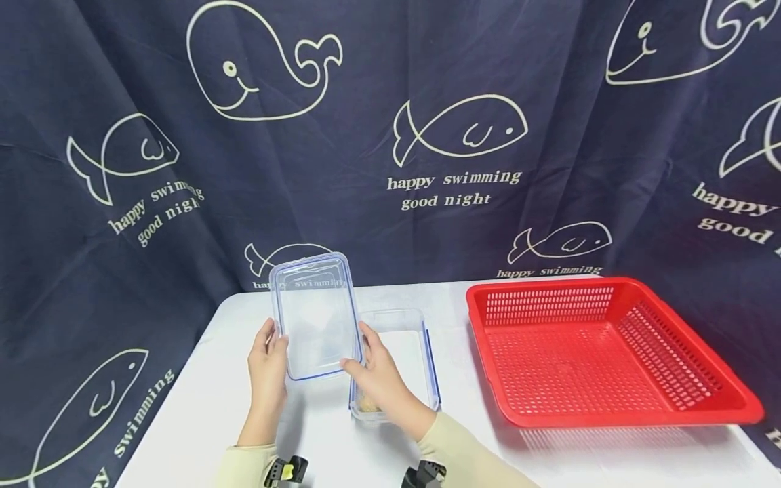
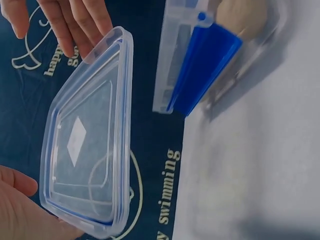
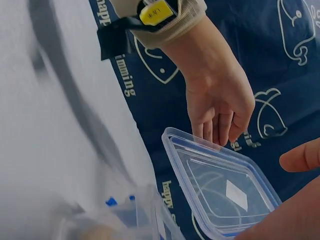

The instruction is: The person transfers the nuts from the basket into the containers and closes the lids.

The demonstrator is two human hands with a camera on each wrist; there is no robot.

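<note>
A clear rectangular plastic lid (image 1: 317,318) with a blue seal is held up over the table, tilted so its flat face shows. My left hand (image 1: 268,369) grips its left edge. The lower right corner is pinched by my right hand (image 1: 381,376), thumb on the near face. Below and to the right, a clear food container (image 1: 410,318) stands uncovered on the table, partly behind my right hand and the lid. Blue clips (image 2: 207,70) hang at its sides. Inside it lies a rounded beige lump (image 2: 243,17), cut off by the left wrist view's edge.
A red perforated plastic basket (image 1: 567,366) stands on the right side of the white table (image 1: 201,407). Behind the table hangs a dark blue curtain (image 1: 366,224) with white whale and fish drawings.
</note>
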